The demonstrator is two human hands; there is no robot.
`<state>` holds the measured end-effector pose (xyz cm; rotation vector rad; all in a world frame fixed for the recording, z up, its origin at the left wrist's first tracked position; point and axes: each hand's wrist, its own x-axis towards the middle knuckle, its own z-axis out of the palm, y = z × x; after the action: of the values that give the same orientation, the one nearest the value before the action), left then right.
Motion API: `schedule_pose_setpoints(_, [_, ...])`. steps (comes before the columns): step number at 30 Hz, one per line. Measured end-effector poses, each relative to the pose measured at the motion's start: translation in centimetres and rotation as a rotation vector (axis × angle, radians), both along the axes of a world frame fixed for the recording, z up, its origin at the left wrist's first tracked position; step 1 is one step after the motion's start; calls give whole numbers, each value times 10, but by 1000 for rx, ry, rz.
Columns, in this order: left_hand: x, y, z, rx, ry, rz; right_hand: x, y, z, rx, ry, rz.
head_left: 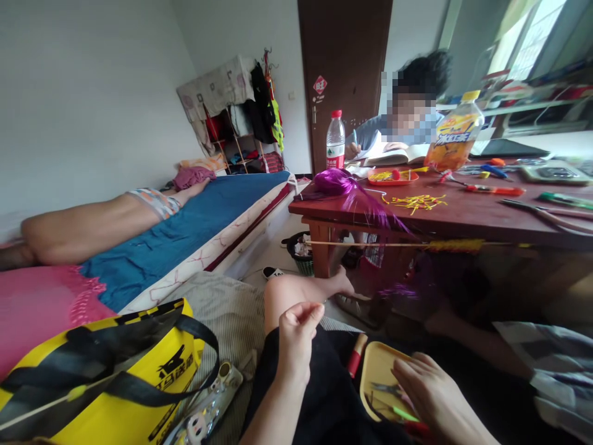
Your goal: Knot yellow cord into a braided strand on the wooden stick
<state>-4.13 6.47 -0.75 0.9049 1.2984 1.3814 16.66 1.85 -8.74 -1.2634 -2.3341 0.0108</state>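
Note:
My left hand [300,337] is raised over my lap, thumb and forefinger pinched together. Whatever lies between those fingertips, if anything, is too small to make out. My right hand [428,386] reaches over a yellow tray [368,371] on my lap, its fingers stretched out and partly hiding the tray. Inside the tray are a small tool with dark metal jaws [385,388] and a bright green strip [405,414]. Beside the tray's left edge lies a red spool-like roll [356,357] with a wooden-coloured end.
On the red-brown table [463,213] are purple strands [338,185], yellow stems [417,202], an orange dish [393,179], pliers [546,216] and bottles [336,139]. A thin stick [370,243] runs along its edge. A yellow bag [171,364] stands at left. Two other people are present.

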Motion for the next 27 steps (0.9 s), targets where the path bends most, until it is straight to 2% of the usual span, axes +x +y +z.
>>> schedule_pose_setpoints(5, [1, -11, 7, 37, 50, 3, -5, 4, -12, 53, 46, -85])
schedule_pose_setpoints(7, [9, -19, 11, 53, 124, -80, -17, 4, -9, 26, 155, -101])
schedule_pose_setpoints(9, [19, -27, 16, 81, 256, -205, -33, 1, 3, -144, 400, -40])
schedule_pose_setpoints(11, [27, -32, 20, 112, 395, -288, -49, -2, 22, -407, 774, 29])
schedule_pose_setpoints(14, [32, -35, 22, 136, 493, -298, -64, -6, 51, -765, 1183, 37])
schedule_pose_setpoints(16, [32, -34, 20, 137, 494, -303, -64, -6, 62, -832, 1277, -41])
schedule_pose_setpoints(18, [33, -28, 16, 115, 459, -353, -60, -3, 64, -789, 1300, -124])
schedule_pose_setpoints(20, [35, -11, 17, 131, 462, -433, -52, 4, 60, -732, 1310, -162])
schedule_pose_setpoints(22, [37, 23, 28, 241, 584, -432, -44, 13, 57, -701, 1304, -182])
schedule_pose_setpoints(23, [37, 46, 37, 350, 728, -353, -40, 17, 56, -683, 1301, -195])
schedule_pose_setpoints(27, [31, 158, 85, 451, 917, -95, -30, 29, 63, -653, 1263, -266])
